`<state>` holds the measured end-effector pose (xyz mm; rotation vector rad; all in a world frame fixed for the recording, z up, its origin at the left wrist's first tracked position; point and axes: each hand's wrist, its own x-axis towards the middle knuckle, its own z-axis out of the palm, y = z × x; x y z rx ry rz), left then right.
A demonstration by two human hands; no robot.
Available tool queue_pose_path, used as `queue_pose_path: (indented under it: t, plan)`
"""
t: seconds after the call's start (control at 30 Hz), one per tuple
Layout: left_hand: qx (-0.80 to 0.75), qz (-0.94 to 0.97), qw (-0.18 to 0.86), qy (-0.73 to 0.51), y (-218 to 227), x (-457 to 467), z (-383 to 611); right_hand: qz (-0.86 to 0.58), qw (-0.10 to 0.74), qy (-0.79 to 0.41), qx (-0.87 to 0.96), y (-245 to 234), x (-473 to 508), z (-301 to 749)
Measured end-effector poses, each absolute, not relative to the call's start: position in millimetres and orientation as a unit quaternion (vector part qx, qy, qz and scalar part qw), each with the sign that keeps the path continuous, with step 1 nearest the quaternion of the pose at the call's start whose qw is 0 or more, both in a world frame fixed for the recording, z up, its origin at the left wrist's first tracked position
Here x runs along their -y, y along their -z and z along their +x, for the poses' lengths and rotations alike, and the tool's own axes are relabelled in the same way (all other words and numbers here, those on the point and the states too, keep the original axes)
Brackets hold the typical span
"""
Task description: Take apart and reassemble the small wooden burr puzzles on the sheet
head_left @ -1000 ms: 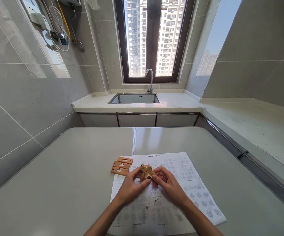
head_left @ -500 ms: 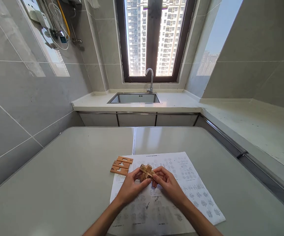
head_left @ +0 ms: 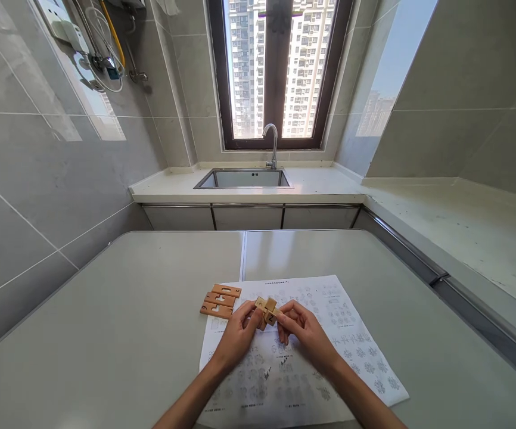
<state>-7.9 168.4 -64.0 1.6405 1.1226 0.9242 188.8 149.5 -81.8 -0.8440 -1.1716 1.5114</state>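
Observation:
Both of my hands hold a small wooden puzzle assembly [head_left: 266, 310] of interlocked notched pieces just above a printed instruction sheet [head_left: 351, 339]. My left hand [head_left: 239, 336] pinches its left side with thumb and fingers. My right hand [head_left: 305, 333] pinches its right side. Three loose flat wooden pieces [head_left: 219, 300] with cut-out notches lie side by side on the table, just left of the sheet's top corner and a little left of my left hand.
The sheet lies on a grey table [head_left: 119, 333] with a centre seam. Beyond it runs a white counter [head_left: 325, 185] with a steel sink [head_left: 244, 179] and tap [head_left: 272, 143] under a window. A counter also runs along the right wall.
The puzzle assembly has been turned slightly in my fingers and shifted a little. The loose pieces and sheet have stayed put.

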Motion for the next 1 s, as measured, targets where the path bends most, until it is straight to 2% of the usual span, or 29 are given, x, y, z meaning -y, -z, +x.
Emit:
queue_pose_path:
  t: [0.23,0.47,0.73,1.0]
  plan:
    - [-0.456,0.606,0.501,-0.417,63.8,-170.3,-9.8,-0.371,0.484,-0.582,0.538,83.3,-146.2,186.0]
    - [-0.441,0.570,0.568,-0.398,63.5,-169.6,-9.7,-0.394,0.486,-0.552,0.551,82.8,-146.8,190.7]
    - [-0.430,0.578,0.549,-0.424,62.7,-165.9,-7.0,-0.411,0.451,-0.527,0.592,81.2,-143.7,189.9]
    - [-0.445,0.599,0.497,-0.443,63.6,-162.6,-1.9,-0.449,0.477,-0.444,0.611,76.9,-143.7,184.6]
